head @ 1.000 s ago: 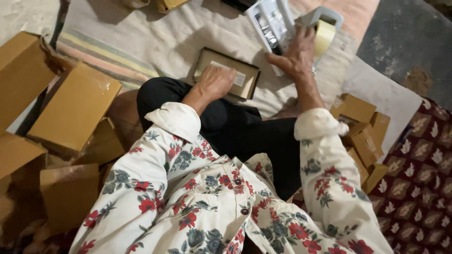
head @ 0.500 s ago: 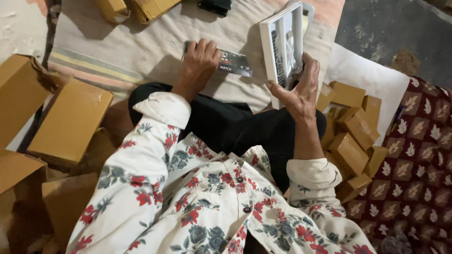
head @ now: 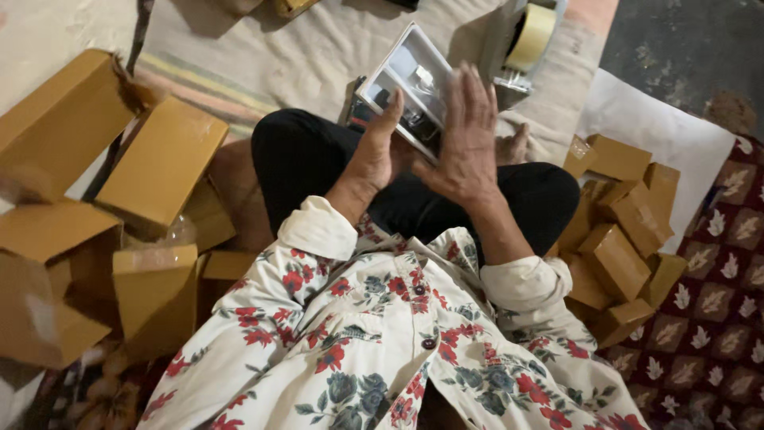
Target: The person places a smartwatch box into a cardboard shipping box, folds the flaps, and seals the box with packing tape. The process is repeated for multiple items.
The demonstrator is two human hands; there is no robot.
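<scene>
head view, looking down at a person seated cross-legged on the floor, wearing a white shirt with red and blue flowers and black trousers. both hands meet above the lap around a flat white-framed packet (head: 403, 80) with a clear window showing small dark and metal parts inside. the left hand (head: 372, 155) grips the packet's lower edge, thumb raised along its face. the right hand (head: 465, 135) lies against the packet's right side with fingers (head: 469, 91) spread wide and flat over it, so the packet is held tilted between the two hands, just above the knees.

the floor is covered by a pale beige cloth (head: 278, 56) with faint coloured stripes near its left edge. a tape dispenser with a roll of tan tape (head: 532, 36) sits on the cloth just beyond the packet. large open brown cardboard boxes (head: 119, 175) crowd the person's left side. a heap of small closed brown boxes (head: 625, 231) lies on the right, partly on a white sheet (head: 660, 131). a dark red patterned rug (head: 716, 302) fills the lower right corner, and dark bare floor (head: 684, 40) shows at the upper right.
</scene>
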